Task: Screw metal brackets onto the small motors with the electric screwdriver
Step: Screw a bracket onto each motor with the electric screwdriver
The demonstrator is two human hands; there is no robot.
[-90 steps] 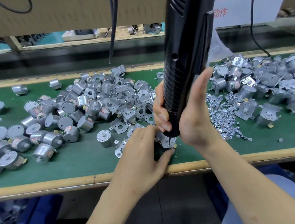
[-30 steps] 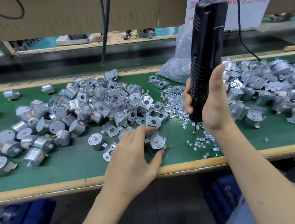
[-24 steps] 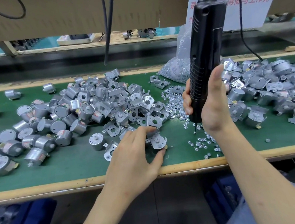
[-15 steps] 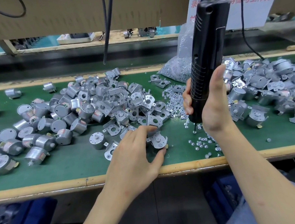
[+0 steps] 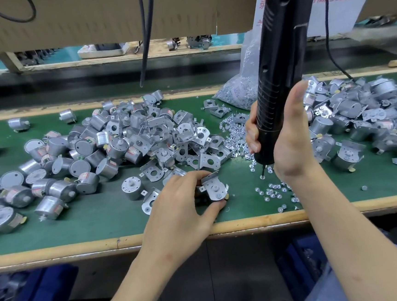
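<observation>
Moved off the bracketed motor (image 5: 214, 189) since 3 s ago, our screwdriver (image 5: 279, 76) pokes loose screws (image 5: 272, 190); R hand (image 5: 288, 147) grips it, L hand (image 5: 179, 212) pinches the motor.

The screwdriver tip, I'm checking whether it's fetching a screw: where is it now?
In the head view, right of centre, the screwdriver tip points down among the loose screws, right of the motor in the left hand.
</observation>
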